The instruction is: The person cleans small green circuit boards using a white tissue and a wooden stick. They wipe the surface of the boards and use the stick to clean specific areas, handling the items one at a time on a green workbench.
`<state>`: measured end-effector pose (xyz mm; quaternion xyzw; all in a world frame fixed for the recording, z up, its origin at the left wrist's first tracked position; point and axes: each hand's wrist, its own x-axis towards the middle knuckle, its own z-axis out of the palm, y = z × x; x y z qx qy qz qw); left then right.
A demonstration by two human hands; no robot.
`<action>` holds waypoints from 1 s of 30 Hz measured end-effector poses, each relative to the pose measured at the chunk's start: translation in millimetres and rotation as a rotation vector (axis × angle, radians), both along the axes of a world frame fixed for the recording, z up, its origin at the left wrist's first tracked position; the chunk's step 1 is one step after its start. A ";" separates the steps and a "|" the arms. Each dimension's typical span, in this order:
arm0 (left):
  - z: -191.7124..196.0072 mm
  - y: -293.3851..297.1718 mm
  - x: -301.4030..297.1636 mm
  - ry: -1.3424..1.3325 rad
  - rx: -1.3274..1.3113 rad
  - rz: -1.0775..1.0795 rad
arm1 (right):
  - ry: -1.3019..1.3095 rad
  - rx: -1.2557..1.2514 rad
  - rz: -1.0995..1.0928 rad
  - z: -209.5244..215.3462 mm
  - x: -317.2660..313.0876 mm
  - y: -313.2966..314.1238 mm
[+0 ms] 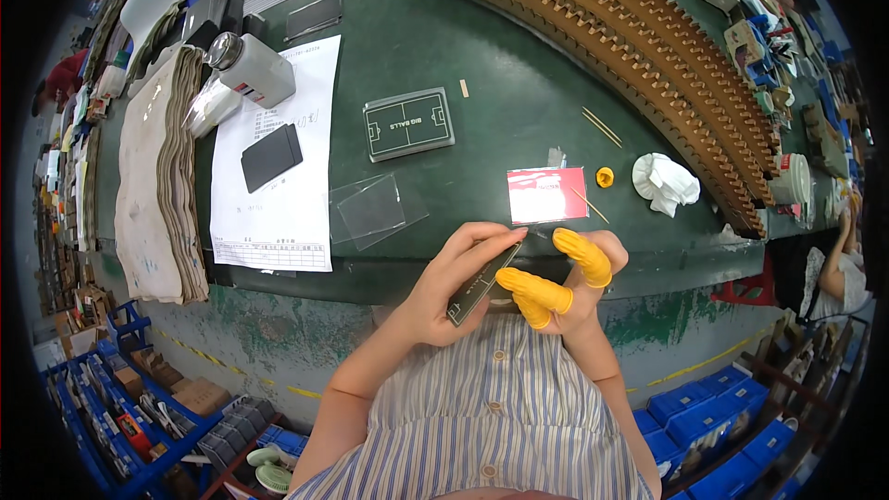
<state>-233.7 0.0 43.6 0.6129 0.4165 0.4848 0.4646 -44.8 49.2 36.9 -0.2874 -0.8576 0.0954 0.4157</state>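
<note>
- Your left hand [440, 289] is closed around a thin dark green panel [475, 293], thumb and fingers gripping its edges; the panel (tilted, with white lines printed on it) is held in front of your striped top, by the near edge of the desk [519, 125].
- Your right hand [576, 304] is partly open, its fingers parted, with yellow finger covers [542, 293] on several of them; the lower covered tips are right beside the panel (whether they touch it, you cannot tell from this view).
- Just beyond your hands lies a red and white card [542, 193], with a thin stick [590, 206] across its right part.
- To the right of that card sit a small yellow ring-like piece [605, 177] and a crumpled white cloth [665, 183]; two more sticks [602, 128] lie farther back.
- Left of the card you have overlapping clear sheets [372, 208], and beyond them a stack of panels [407, 126] (its top printed much like the one you hold).
- Farther left, a printed paper [269, 231] carries dark rectangular pieces [271, 157] and a metal-capped bottle [261, 74].
- A long brown notched rack [602, 23] runs along the desk's far right side.
</note>
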 end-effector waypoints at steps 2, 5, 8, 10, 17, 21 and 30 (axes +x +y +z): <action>1.0 -0.4 -0.1 0.005 0.008 0.005 | -0.006 0.003 -0.019 -2.0 -0.5 -0.4; 6.5 1.5 -1.0 0.012 0.022 0.001 | 0.056 -0.030 -0.116 1.7 -5.2 -0.1; 7.6 4.3 -1.9 0.023 0.080 -0.002 | 0.032 -0.051 -0.197 4.1 -5.2 0.0; 5.5 3.7 -1.7 0.029 0.091 0.005 | 0.062 -0.039 -0.164 4.1 -3.9 0.4; 4.4 1.9 0.0 -0.002 0.064 0.015 | 0.104 -0.063 -0.076 1.8 -5.6 -1.8; 5.5 1.5 -1.7 0.004 0.050 0.022 | 0.002 -0.068 -0.231 11.3 -7.5 2.3; -0.8 -3.6 1.4 -0.025 0.003 0.100 | -0.199 -0.171 -0.428 9.5 -9.3 20.7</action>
